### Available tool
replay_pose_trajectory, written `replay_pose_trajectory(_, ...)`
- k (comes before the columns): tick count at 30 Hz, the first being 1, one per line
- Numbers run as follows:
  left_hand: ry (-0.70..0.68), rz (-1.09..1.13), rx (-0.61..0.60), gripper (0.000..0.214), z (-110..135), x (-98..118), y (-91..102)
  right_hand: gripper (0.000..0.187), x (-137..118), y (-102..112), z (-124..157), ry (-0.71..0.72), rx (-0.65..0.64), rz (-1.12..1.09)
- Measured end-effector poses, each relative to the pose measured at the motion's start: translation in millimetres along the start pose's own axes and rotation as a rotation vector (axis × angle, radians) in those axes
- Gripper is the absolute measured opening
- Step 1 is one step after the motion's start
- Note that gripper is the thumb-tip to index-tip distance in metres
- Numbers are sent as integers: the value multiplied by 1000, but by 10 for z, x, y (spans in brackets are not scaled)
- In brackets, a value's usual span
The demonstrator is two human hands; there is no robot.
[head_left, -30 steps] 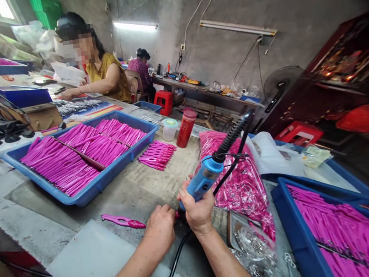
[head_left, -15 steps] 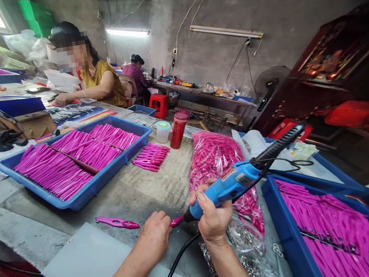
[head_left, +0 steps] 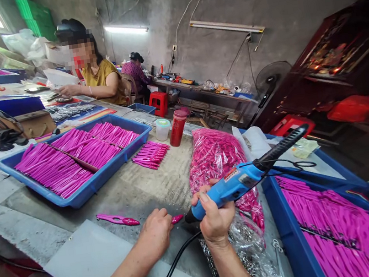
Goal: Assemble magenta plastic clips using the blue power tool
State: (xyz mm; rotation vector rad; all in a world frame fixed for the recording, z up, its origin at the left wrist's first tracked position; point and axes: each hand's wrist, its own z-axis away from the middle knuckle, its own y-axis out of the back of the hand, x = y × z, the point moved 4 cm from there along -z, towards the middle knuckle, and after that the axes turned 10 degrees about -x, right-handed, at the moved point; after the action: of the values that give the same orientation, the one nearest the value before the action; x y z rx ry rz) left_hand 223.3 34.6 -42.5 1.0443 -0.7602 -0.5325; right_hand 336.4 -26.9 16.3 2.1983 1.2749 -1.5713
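My right hand (head_left: 215, 217) is wrapped round a blue and black electric hand tool (head_left: 245, 174), which lies tilted with its tip down toward the left. My left hand (head_left: 156, 233) is closed on a small pink plastic piece (head_left: 177, 218) whose end pokes out beside the tool's tip. One loose pink piece (head_left: 117, 219) lies on the bench left of my left hand, apart from it. The tool's black cord (head_left: 170, 274) runs down between my forearms.
A blue tray of pink pieces (head_left: 76, 159) sits at the left, another blue tray (head_left: 336, 227) at the right. A clear bag of pink pieces (head_left: 217, 161) lies behind my right hand. A red bottle (head_left: 176, 129) and a person in a yellow top (head_left: 101, 79) are further back.
The tool has swung from steeply raised to a flatter tilt pointing right, and its tip has drawn away from the pink piece. My left hand has stayed put.
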Motion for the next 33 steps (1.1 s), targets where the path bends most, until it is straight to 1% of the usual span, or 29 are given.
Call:
replay_pose_trajectory(4, -3, -31, -2, 24, -4, 7, -7, 31, 20, -32, -10, -22, 19, -6)
replay_pose_trajectory(8, -4, -30, -6, 24, -11, 8, -6, 27, 51, -88, -42, -17, -6, 8)
replay_pose_trajectory(16, -16, -22, 9, 26, -25, -5, -50, 35, 186, -180, -62, -69, -34, 22)
replay_pose_trajectory(23, -26, -3, 17, 26, -22, -11, -72, 36, 217, -203, -67, -51, -50, 51)
replay_pose_trajectory(29, -34, 34, 17, 24, -18, -15, -76, 31, 235, -233, -65, -42, -71, 70)
replay_pose_trajectory(33, -27, 43, 5, 24, -14, -16, -61, 31, 242, -232, -62, -42, -68, 56)
